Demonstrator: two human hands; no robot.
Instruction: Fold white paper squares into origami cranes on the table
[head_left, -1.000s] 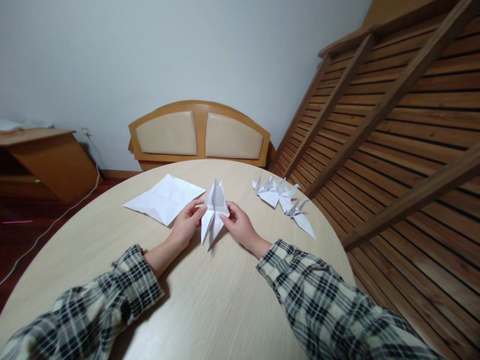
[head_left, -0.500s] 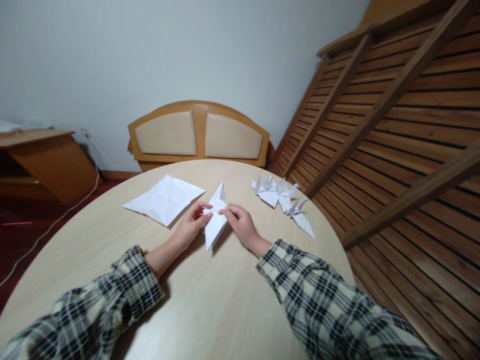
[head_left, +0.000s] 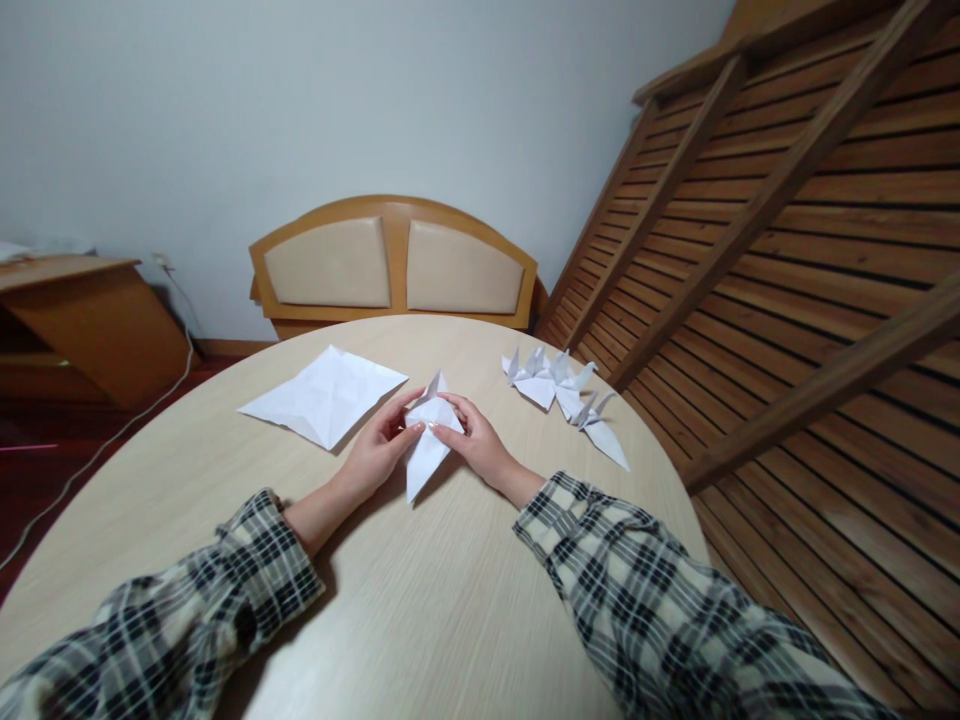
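Note:
A half-folded white paper figure [head_left: 427, 440] lies on the round light-wood table [head_left: 420, 600], its long point toward me. My left hand [head_left: 379, 450] pinches its left side with thumb and fingers. My right hand [head_left: 472, 440] presses and pinches its right side; the fingertips of both hands nearly meet over the paper's middle. Both sleeves are plaid.
A creased, unfolded white sheet [head_left: 326, 395] lies to the left of my hands. Several finished white paper cranes [head_left: 562, 390] sit at the table's right edge. A padded wooden headboard [head_left: 394, 265] stands behind the table, slatted wooden frames [head_left: 787, 250] lean at right, and a low cabinet [head_left: 82, 310] stands at left.
The paper's upper flaps, standing up a second ago, have been folded down flat. Both hands moved inward over the figure's middle.

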